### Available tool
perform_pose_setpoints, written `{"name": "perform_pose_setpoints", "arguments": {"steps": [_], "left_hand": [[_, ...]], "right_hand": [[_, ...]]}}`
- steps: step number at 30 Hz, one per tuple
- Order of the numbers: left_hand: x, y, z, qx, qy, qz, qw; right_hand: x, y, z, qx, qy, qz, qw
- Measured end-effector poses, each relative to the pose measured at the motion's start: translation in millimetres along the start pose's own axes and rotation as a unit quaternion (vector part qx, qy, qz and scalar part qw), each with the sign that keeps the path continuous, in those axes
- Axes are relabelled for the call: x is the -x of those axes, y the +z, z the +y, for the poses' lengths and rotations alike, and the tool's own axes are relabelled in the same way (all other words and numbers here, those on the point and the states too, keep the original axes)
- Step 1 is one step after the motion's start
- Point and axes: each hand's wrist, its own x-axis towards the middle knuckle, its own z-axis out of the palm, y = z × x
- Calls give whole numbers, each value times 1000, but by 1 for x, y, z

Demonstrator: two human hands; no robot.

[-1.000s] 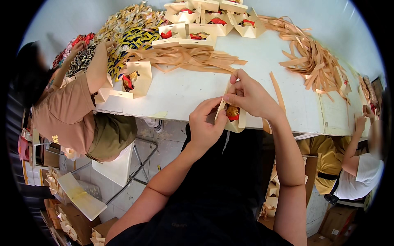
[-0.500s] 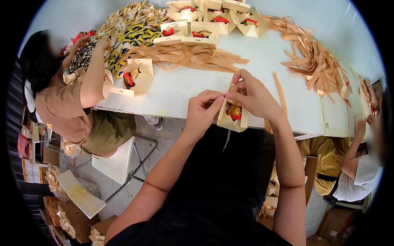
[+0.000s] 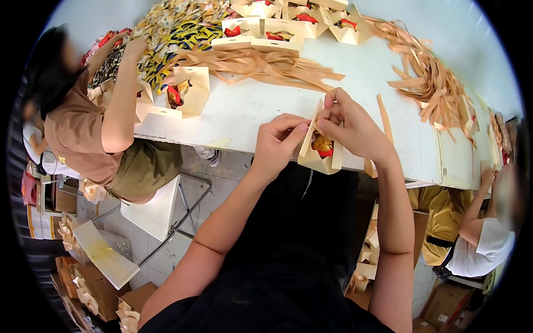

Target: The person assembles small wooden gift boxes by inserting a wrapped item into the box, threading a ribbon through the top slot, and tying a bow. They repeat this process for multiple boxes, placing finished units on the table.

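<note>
"While both hands sit so close, what has each grip got?"

"The left grip (image 3: 281,139) pinches the left panel of the cream box (image 3: 319,162), thumb against finger; the right grip (image 3: 351,125) has its fingers bunched at the upper end, though whether they pinch the card can't be told. The box tilts by the near edge of the counter (image 3: 239,119)."

"How would it handle?"

"Light, probably stiff but easily creased; panel edges look the best hold, clear of the red-and-gold packets (image 3: 322,144) inside."

"And beyond?"

"Tan ribbons (image 3: 261,60) and open boxes (image 3: 277,46); a brown-shirted co-worker (image 3: 80,130) left, a white-shirted co-worker (image 3: 480,252) right."
</note>
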Motion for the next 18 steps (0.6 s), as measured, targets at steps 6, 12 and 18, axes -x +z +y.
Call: {"name": "perform_pose_setpoints", "arguments": {"steps": [6,12,18], "left_hand": [[2,3,4,-9,25,-6,1000],[-2,2,2,-17,24,-4,1000],[-8,1,0,-86,80,-3,993]], "right_hand": [[-6,1,6,14,7,7,1000],[-7,4,1,-19,24,11,999],[-4,5,8,-26,8,17,999]]}}
